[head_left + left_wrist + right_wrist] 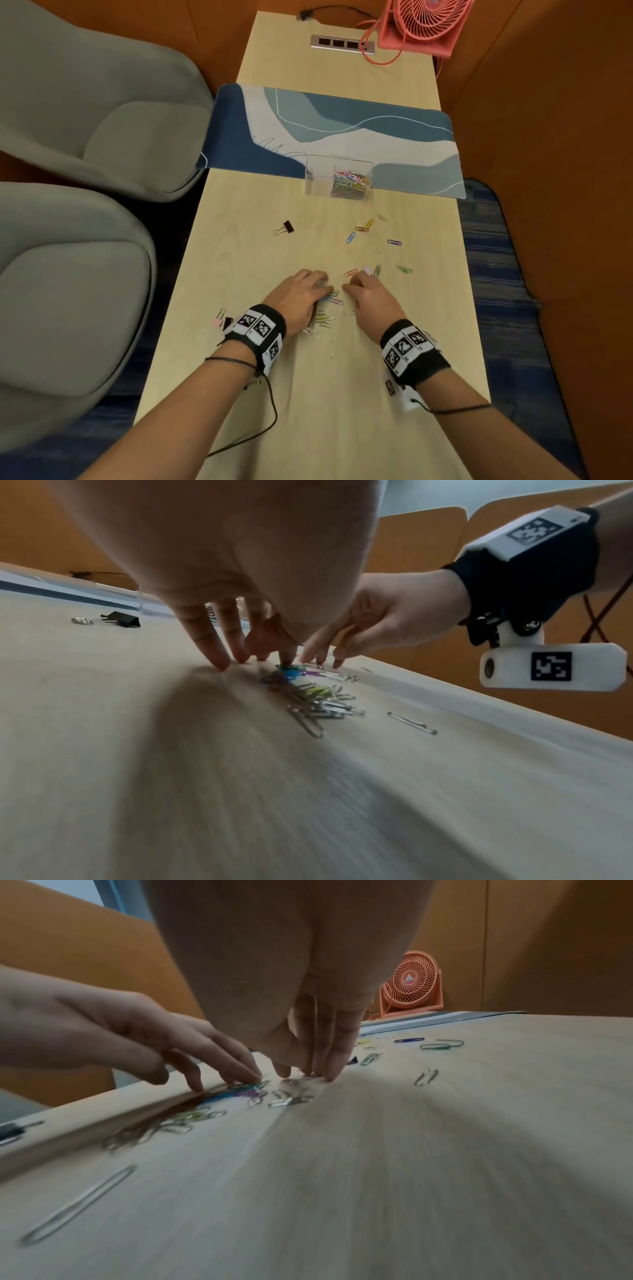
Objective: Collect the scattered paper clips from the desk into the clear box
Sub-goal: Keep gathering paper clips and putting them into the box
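The clear box [337,178] stands at the near edge of the blue desk mat [394,137], with several coloured paper clips heaped in its right part. A pile of clips [327,310] [308,696] [212,1107] lies between my hands. My left hand [308,284] [253,661] has its straight fingertips on the wooden desk [274,394], and the thumb touches the pile. My right hand [363,287] [308,1069] also rests its fingertips on the desk by the pile and holds nothing. Loose clips lie beyond: blue [350,237], purple [394,242], green [404,269], red [350,272].
A black binder clip [285,228] [120,619] lies left of the scattered clips, and a pink one [219,317] lies by my left wrist. A coral fan [428,24] [411,985] and a socket strip [342,44] sit at the far end. Grey chairs [85,120] flank the desk's left side.
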Demonstrator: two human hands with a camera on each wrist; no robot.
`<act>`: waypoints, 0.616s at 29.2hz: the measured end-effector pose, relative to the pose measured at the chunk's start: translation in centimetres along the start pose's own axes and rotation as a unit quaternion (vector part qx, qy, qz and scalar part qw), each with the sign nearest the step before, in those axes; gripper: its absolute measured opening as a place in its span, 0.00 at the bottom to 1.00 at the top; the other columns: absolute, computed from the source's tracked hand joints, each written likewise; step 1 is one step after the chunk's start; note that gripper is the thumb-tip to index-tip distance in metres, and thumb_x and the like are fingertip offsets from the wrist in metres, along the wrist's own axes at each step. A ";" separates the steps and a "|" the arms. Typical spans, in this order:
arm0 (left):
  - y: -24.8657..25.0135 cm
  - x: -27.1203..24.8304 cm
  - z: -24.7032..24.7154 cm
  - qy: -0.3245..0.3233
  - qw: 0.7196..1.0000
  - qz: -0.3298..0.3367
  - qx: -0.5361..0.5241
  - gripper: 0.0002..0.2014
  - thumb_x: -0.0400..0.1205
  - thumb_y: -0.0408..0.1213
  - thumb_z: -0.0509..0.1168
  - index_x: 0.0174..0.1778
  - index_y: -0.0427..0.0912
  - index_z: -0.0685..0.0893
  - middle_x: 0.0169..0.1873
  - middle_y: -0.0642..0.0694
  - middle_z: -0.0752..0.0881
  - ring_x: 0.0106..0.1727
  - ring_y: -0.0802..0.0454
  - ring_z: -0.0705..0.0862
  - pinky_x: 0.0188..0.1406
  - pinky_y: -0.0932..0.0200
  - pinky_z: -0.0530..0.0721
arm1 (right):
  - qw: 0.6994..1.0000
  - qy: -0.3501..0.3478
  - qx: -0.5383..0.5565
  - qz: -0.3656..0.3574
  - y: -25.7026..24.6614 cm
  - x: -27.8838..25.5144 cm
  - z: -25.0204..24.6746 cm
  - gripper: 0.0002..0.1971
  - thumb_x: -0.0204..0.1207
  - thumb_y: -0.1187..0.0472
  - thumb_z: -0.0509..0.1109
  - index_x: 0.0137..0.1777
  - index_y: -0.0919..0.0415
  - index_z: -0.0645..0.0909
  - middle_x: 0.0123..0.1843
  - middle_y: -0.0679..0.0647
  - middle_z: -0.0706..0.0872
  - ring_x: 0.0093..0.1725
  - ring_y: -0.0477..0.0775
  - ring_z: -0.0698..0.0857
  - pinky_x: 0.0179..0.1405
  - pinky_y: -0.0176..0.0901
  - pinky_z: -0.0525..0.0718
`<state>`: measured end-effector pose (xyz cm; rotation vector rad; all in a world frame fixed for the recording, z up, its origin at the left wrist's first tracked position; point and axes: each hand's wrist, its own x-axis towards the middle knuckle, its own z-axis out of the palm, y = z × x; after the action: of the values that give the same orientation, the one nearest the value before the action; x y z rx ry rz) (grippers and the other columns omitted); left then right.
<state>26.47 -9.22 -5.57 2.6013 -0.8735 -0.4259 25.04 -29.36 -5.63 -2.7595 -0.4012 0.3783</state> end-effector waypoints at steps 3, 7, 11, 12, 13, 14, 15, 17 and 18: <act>0.7 -2.3 0.5 0.008 1.000 -0.013 0.016 0.24 0.79 0.32 0.60 0.73 0.44 0.78 0.73 0.41 0.74 0.71 0.42 0.72 0.70 0.48 0.75 | 0.999 -0.028 -0.026 -0.028 -2.0 -1.9 0.6 0.23 0.69 0.80 0.63 0.62 0.64 0.83 0.59 0.59 0.79 0.56 0.59 0.78 0.53 0.48 0.84; 1.0 -5.4 1.5 0.012 0.999 -0.037 0.004 0.24 0.80 0.41 0.62 0.74 0.45 0.75 0.67 0.43 0.74 0.64 0.45 0.73 0.64 0.48 0.79 | 0.997 -0.045 -0.036 -0.045 -3.2 -4.2 1.2 0.18 0.71 0.77 0.63 0.56 0.64 0.84 0.54 0.57 0.80 0.53 0.59 0.80 0.47 0.48 0.84; 1.7 -6.7 2.9 -0.014 0.996 -0.086 -0.025 0.37 0.78 0.53 0.68 0.81 0.48 0.63 0.67 0.45 0.68 0.65 0.48 0.71 0.66 0.51 0.78 | 0.999 -0.017 -0.029 0.017 -3.9 -5.9 1.2 0.14 0.78 0.57 0.66 0.61 0.62 0.82 0.60 0.56 0.79 0.58 0.58 0.80 0.54 0.47 0.83; 1.9 -6.8 3.2 -0.009 0.995 -0.093 -0.030 0.38 0.78 0.52 0.69 0.82 0.48 0.62 0.67 0.45 0.68 0.64 0.48 0.71 0.66 0.51 0.78 | 0.999 -0.030 -0.028 0.027 -4.2 -6.3 1.3 0.17 0.78 0.53 0.67 0.63 0.61 0.80 0.62 0.55 0.78 0.61 0.57 0.78 0.56 0.45 0.81; 2.2 -6.8 3.5 0.002 0.994 -0.100 -0.036 0.37 0.78 0.50 0.69 0.82 0.49 0.63 0.66 0.45 0.68 0.63 0.48 0.72 0.66 0.52 0.78 | 0.998 -0.039 -0.027 0.031 -4.5 -6.8 1.5 0.20 0.78 0.50 0.67 0.65 0.60 0.79 0.63 0.55 0.76 0.62 0.56 0.76 0.57 0.44 0.80; 2.3 -6.6 3.7 0.015 0.993 -0.106 -0.045 0.34 0.79 0.47 0.69 0.81 0.49 0.64 0.65 0.45 0.69 0.62 0.47 0.73 0.65 0.52 0.78 | 0.998 -0.047 -0.028 0.033 -4.8 -7.1 1.8 0.22 0.77 0.48 0.68 0.66 0.60 0.77 0.64 0.54 0.75 0.63 0.55 0.75 0.58 0.43 0.80; 2.5 -6.5 3.9 0.028 0.992 -0.111 -0.054 0.32 0.80 0.44 0.68 0.81 0.50 0.67 0.62 0.44 0.71 0.60 0.47 0.73 0.64 0.53 0.78 | 0.998 -0.048 -0.028 0.035 -5.0 -7.4 2.0 0.23 0.76 0.48 0.68 0.67 0.60 0.77 0.64 0.54 0.75 0.63 0.55 0.75 0.59 0.43 0.80; 2.8 -6.2 4.0 0.051 0.990 -0.120 -0.061 0.27 0.81 0.41 0.68 0.77 0.52 0.73 0.56 0.45 0.72 0.54 0.47 0.75 0.58 0.52 0.81 | 0.998 -0.041 -0.018 0.045 -5.2 -7.4 2.4 0.23 0.76 0.50 0.69 0.68 0.61 0.76 0.64 0.55 0.76 0.63 0.55 0.76 0.61 0.43 0.80; 2.8 -6.1 4.0 0.063 0.988 -0.126 -0.061 0.24 0.81 0.39 0.68 0.74 0.52 0.77 0.53 0.45 0.73 0.51 0.47 0.75 0.54 0.51 0.82 | 0.998 -0.036 -0.011 0.051 -5.2 -7.2 2.4 0.23 0.76 0.51 0.69 0.68 0.61 0.76 0.64 0.55 0.76 0.63 0.56 0.77 0.62 0.44 0.79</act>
<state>18.82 -8.52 -6.93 2.6002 -0.4639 -0.3627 16.41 -26.21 -4.48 -2.8011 -0.2847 0.5037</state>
